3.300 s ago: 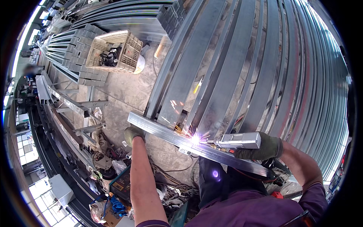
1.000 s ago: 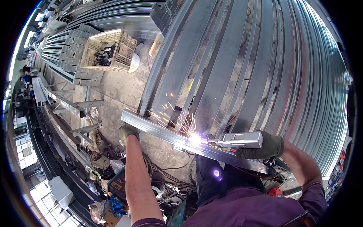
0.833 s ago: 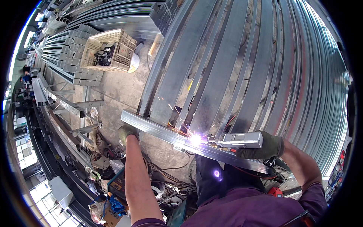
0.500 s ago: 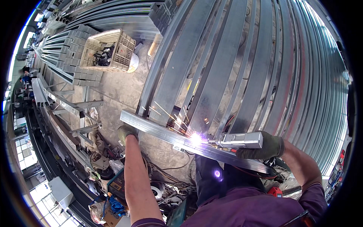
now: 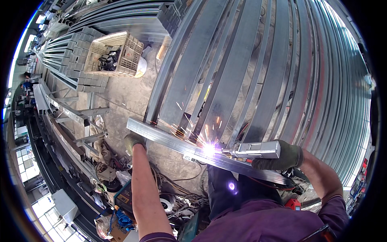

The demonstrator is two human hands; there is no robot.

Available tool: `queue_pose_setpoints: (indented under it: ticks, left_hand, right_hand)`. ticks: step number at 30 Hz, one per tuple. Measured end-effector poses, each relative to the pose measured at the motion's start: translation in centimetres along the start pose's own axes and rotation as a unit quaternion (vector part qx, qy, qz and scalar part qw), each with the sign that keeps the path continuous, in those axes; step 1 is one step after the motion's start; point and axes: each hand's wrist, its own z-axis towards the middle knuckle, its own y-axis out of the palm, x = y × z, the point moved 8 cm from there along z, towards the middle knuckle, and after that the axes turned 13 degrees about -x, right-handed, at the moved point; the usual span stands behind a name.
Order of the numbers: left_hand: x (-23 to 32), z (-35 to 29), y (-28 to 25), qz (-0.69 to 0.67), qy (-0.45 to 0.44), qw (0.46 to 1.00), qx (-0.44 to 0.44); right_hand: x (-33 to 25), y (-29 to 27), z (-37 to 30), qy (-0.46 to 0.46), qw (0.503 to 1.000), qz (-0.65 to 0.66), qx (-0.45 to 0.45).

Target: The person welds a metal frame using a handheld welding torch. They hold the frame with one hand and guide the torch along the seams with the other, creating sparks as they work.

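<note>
My right hand (image 5: 278, 155), in a dark green glove, is wrapped round a boxy silver welding gun (image 5: 257, 149). The gun's tip points left at a glaring white-violet weld spot (image 5: 209, 150) with orange sparks flying from it. That spot lies on a shiny square metal tube (image 5: 161, 135), which runs crosswise against the near ends of long grey metal bars (image 5: 227, 92). My left hand (image 5: 134, 142), also gloved, is beside the tube's left end, just below it. Its fingers are mostly hidden, so I cannot tell if they grip the tube.
A cream plastic crate (image 5: 117, 54) with small dark pieces stands at the upper left, near stacked tubes (image 5: 90, 60). A metal frame (image 5: 80, 117) is on the left. Cables (image 5: 173, 181) and a blue bundle (image 5: 123, 220) lie below. Many more bars (image 5: 338, 80) fill the right.
The sparks have a different pattern and spread. Tube and left hand appear very slightly further left; the gun stays at the same place with its weld spot still bright.
</note>
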Motion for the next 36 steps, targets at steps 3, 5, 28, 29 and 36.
queue_pose_setpoints:
  ticks: [3, 5, 28, 29, 36]
  left_hand:
    - [-1.5, 3.5, 1.3, -0.059, 0.017, 0.998, -0.012]
    - [-2.9, 6.3, 2.2, -0.002, 0.036, 0.999, 0.015]
    - [-1.1, 2.8, 1.0, -0.001, 0.011, 1.0, 0.0]
    - [-1.1, 2.8, 1.0, -0.003, 0.009, 1.0, -0.001]
    - [-1.2, 2.7, 0.9, -0.026, 0.006, 1.0, 0.0]
  right_hand:
    - [-0.1, 0.0, 0.1, -0.004, 1.0, -0.014, -0.009]
    - [-0.7, -0.1, 0.4, -0.024, 1.0, -0.007, 0.001]
    - [0.2, 0.0, -0.6, -0.002, 1.0, -0.01, -0.002]
    - [0.4, 0.0, -0.6, 0.0, 1.0, -0.013, -0.001]
    - [0.9, 0.0, -0.8, -0.02, 0.999, -0.025, 0.01]
